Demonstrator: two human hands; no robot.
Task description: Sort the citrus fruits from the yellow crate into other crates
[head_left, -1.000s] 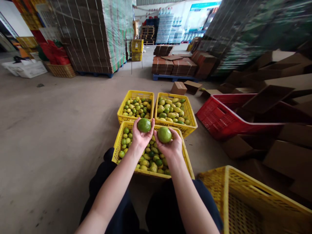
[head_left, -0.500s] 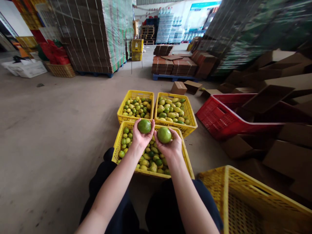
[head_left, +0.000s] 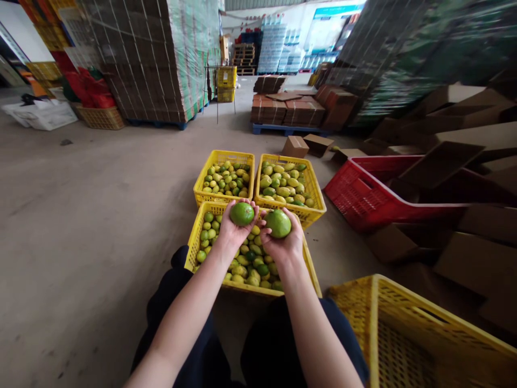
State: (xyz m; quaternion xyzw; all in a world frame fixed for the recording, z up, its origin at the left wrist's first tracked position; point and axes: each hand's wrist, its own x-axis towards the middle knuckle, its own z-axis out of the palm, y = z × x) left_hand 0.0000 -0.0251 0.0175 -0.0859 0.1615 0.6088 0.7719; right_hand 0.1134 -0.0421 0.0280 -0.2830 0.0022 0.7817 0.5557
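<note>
My left hand (head_left: 232, 230) holds a green lemon (head_left: 242, 214), with the fingers curled round its sides. In my right hand (head_left: 285, 245) is a second green lemon (head_left: 278, 223), resting on the palm with the fingers about it. Both hands are side by side above the near yellow crate (head_left: 194, 235), which is filled with yellow and green lemons (head_left: 250, 264). My wrists and hands hide part of that crate. Just beyond stand a left yellow crate (head_left: 224, 153) and a right yellow crate (head_left: 317, 188), both holding similar lemons.
A yellow crate (head_left: 375, 307) stands close on my right. Behind it is a red crate (head_left: 351, 199) among loose cardboard boxes (head_left: 476, 258). Flattened cartons lie on a blue pallet (head_left: 288, 130) ahead. Tall wrapped stacks (head_left: 141, 59) rise on both sides.
Both lemons have turned slightly in my hands. They have shifted a little to the right, and the fingers have curled more around them. The crates stay where they were.
</note>
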